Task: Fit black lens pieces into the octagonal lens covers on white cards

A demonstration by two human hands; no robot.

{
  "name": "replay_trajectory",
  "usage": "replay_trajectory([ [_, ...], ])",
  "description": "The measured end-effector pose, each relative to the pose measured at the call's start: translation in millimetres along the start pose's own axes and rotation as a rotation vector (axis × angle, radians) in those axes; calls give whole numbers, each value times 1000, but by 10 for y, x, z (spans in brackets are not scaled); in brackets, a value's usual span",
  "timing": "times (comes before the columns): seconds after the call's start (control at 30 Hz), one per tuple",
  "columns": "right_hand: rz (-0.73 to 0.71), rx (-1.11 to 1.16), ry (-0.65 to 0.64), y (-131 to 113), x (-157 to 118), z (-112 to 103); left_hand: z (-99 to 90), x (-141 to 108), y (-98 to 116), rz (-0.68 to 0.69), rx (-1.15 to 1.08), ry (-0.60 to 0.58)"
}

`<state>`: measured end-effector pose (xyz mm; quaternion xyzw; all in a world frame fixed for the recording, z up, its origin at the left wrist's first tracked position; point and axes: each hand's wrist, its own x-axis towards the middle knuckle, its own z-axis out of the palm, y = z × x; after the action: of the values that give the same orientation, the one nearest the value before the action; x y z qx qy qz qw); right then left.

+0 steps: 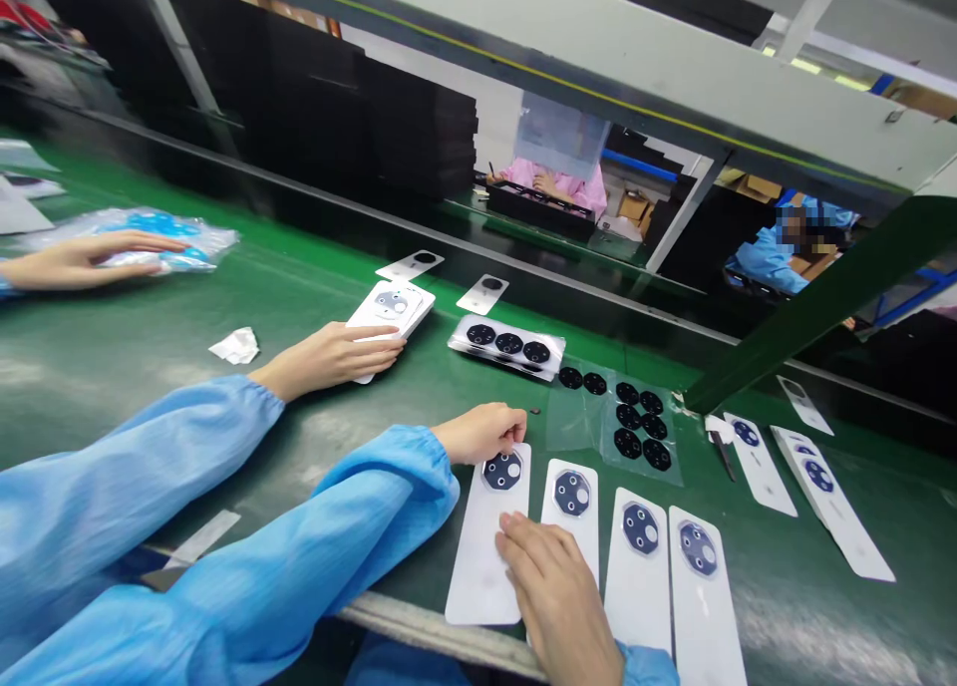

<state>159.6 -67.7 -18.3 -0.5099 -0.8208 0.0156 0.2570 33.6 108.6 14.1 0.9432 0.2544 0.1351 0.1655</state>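
My left hand (482,432) is closed in a pinch at the top edge of a white phone-back-shaped panel (485,556); what its fingertips hold, if anything, is hidden. This panel bears a dark camera-lens plate (502,470) with round holes. Lying flat, my right hand (553,591) has its fingers stretched over the lower parts of that panel and the neighbouring panel (572,512), partly covering both. Two more such panels, one in the middle (635,576) and one at the right (707,596), lie beside them in a row.
Clear film (613,427) carries several black discs behind the row. A co-worker's hand (340,352) rests on a white panel stack (396,307); another hand (97,257) touches a plastic bag (171,232). A green post (814,312) stands right, near more panels (837,497).
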Motion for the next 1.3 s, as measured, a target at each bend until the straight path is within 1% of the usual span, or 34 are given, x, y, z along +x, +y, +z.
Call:
replay_trajectory([
  [0.13,-2,-12,-4,11,-5,7,68,-82,22,51,59,53],
  [0.33,4,-78,-15,9,-9,37,231,-217,17,160,125,82],
  [0.4,17,-111,-2,-2,-11,52,241,-254,32,184,134,94],
  [0.53,38,-139,29,-37,-17,83,191,-301,72,218,139,114],
  [0.63,70,-149,78,-71,-16,114,182,-314,75,227,135,134],
  [0.8,89,-169,230,-102,4,168,289,-274,-44,206,100,177],
  [0.93,93,-183,253,-95,11,184,318,-249,-116,147,112,223],
  [1.0,92,-185,256,-92,13,185,288,-289,-84,116,139,258],
  [1.1,80,-192,268,-91,16,184,235,-428,39,103,168,310],
  [1.2,70,-202,260,-86,10,189,226,-583,165,144,187,322],
  [1.3,58,-203,238,-71,-8,203,260,-661,216,183,234,328],
])
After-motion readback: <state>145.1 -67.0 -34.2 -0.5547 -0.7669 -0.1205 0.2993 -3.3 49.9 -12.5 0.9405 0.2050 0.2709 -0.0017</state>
